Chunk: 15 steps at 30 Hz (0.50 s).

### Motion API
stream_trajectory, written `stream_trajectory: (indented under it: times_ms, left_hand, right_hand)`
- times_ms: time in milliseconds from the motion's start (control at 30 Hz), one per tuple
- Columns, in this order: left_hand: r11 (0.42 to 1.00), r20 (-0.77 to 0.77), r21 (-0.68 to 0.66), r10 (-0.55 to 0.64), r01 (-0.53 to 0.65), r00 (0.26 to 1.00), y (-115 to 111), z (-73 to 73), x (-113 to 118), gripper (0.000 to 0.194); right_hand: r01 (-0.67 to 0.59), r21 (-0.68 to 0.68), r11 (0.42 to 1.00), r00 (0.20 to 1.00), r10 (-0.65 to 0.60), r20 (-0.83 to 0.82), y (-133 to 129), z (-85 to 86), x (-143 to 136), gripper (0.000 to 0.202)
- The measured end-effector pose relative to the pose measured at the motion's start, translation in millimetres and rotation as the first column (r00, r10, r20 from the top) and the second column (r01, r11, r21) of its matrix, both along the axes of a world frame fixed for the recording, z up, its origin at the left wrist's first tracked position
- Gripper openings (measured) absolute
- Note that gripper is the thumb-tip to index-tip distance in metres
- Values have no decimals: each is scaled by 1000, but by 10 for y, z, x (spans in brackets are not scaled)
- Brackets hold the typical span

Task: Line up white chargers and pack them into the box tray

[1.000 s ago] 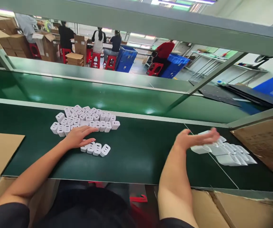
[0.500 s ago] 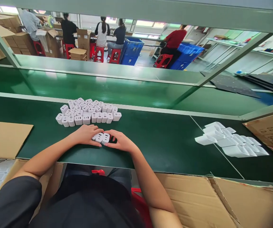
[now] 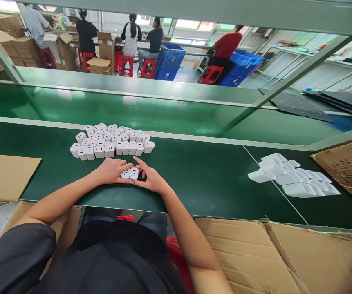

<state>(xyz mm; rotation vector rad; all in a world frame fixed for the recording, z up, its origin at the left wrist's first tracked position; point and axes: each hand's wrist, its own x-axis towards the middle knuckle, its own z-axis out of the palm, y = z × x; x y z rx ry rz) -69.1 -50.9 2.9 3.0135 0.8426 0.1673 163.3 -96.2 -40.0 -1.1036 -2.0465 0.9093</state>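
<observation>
Several small white blocks with dark slots [image 3: 129,173] stand between my two hands on the green table [image 3: 194,179]. My left hand [image 3: 113,170] curves round their left side, with fingers over the back and thumb along the front. On the right, my right hand [image 3: 149,177] has its thumb at their front edge and its index finger stretched up and away, the other fingers curled behind the blocks. Just beyond my hands stands a larger cluster of the same white slotted blocks [image 3: 110,141], packed in uneven rows.
White hollow sleeves [image 3: 292,175] lie stacked at the right, beside a printed carton [image 3: 350,171]. A flat cardboard sheet [image 3: 7,173] covers the left edge. A metal frame [image 3: 304,69] rises across the bench. People sit on red stools in the background.
My right index finger has lifted off the blocks and now points forward. My left hand stays round them. The whole view has shifted slightly.
</observation>
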Motion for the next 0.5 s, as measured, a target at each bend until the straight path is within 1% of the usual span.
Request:
stream_trajectory:
  times_ms: [67,167,233,267,300,333,367,400,433,467,500]
  left_hand:
    - [1000,-2,4,-6,6,1000,0,-25,16,62]
    - [995,40,-99,35,-31,999,11,-22,37,56]
    - [981,87,-180,86,-69,992,19,21,33,55]
    - [976,110,-199,116,-92,987,21,56,19,56]
    - [967,143,-222,157,-122,977,20,97,-6,57]
    - [948,196,-279,215,-156,957,14,144,-42,59]
    - [904,267,-385,300,-184,916,3,192,-89,62]
    - [828,342,-529,410,-187,846,-16,238,-145,66]
    - [716,396,-682,534,-151,747,-42,281,-208,69]
    - [580,412,-811,656,-73,632,-76,317,-274,73]
    - [447,391,-894,757,21,524,-116,345,-341,76]
  right_hand:
    - [1,9,1000,1000,-1,-8,-2,-8,-6,90]
    - [5,19,1000,1000,-5,-27,-2,-26,-12,92]
    - [5,32,999,1000,-4,-30,-1,-27,-5,91]
    - [6,49,999,999,-4,-35,-3,-16,1,90]
    - [13,78,997,999,-9,-50,-8,10,6,88]
    - [28,121,992,997,-19,-75,-17,52,5,85]
    - [52,177,983,994,-34,-106,-31,115,-7,81]
    - [83,239,967,990,-51,-135,-49,198,-35,76]
    - [108,304,947,987,-65,-148,-70,300,-84,71]
    - [120,367,923,987,-73,-140,-92,418,-156,68]
    - [111,427,898,992,-72,-106,-113,546,-253,68]
